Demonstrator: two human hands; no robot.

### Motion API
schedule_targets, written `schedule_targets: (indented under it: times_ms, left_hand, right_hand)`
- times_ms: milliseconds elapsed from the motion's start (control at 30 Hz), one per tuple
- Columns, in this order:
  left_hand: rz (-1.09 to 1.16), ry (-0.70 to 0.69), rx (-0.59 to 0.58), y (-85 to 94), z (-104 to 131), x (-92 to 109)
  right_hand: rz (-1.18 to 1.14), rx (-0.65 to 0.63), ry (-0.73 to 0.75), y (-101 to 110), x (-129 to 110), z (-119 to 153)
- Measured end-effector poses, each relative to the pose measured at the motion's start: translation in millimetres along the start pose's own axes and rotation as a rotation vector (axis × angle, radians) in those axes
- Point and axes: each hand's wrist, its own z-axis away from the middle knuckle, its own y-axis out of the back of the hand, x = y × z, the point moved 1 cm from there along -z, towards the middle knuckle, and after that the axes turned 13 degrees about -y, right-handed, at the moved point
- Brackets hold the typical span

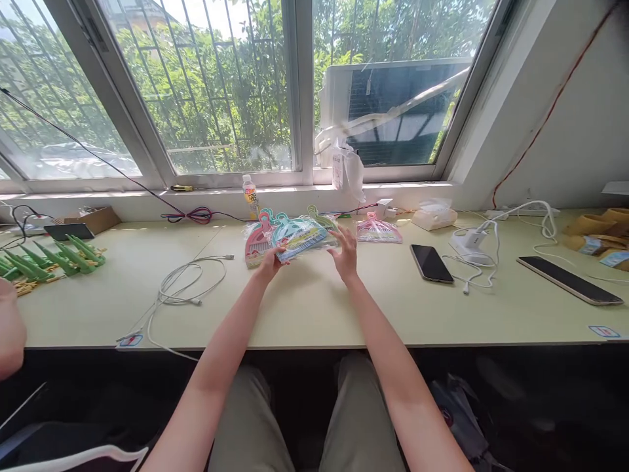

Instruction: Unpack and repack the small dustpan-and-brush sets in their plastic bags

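My left hand [270, 263] is closed on the lower left corner of a teal mini dustpan-and-brush set [299, 236] in clear plastic wrap, held tilted above the table. My right hand [345, 252] has its fingers spread at the right end of this packet; whether the fingertips touch it I cannot tell. A pink dustpan set [257, 246], also wrapped, lies just behind and left of my left hand. Partly hidden behind the teal one is a green set [313, 211]. Another pink wrapped set [377, 229] lies right of my right hand.
A bottle [250, 196] stands by the window. Coiled white cable [181, 282] lies left, a phone [431, 263] and charger [472, 241] right. A tissue pack [434, 215] sits at the back. Green spiky pieces [59, 259] and another person's arm [10, 328] are far left.
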Motion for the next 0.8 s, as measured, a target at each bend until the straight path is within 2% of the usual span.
schedule_targets:
  times_ms: [67, 200, 267, 433, 567, 633, 800]
  left_hand:
    - [0.006, 0.044, -0.018, -1.1, 2, -1]
    - [-0.067, 0.175, -0.187, -1.1, 3, -1]
    - [-0.106, 0.197, -0.259, 0.3, 3, 0]
    - [-0.193, 0.187, -0.499, -7.4, 9, 4]
    - [-0.242, 0.083, -0.562, -18.8, 18, 7]
    - [-0.271, 0.064, -0.576, -19.9, 21, 9]
    - [-0.409, 0.087, -0.588, -13.6, 21, 16]
  right_hand:
    - [-0.034, 0.038, -0.034, 1, 3, -4]
    - [-0.094, 0.055, -0.051, 4, 6, -10]
    - [-0.135, 0.034, -0.044, 4, 8, -10]
    - [-0.228, 0.024, -0.145, 2, 15, -10]
    - [-0.282, 0.078, -0.245, 4, 19, -9]
    - [-0.391, 0.024, -0.334, 4, 21, -9]
    - [-0.676, -0.3, -0.754, 1, 31, -12]
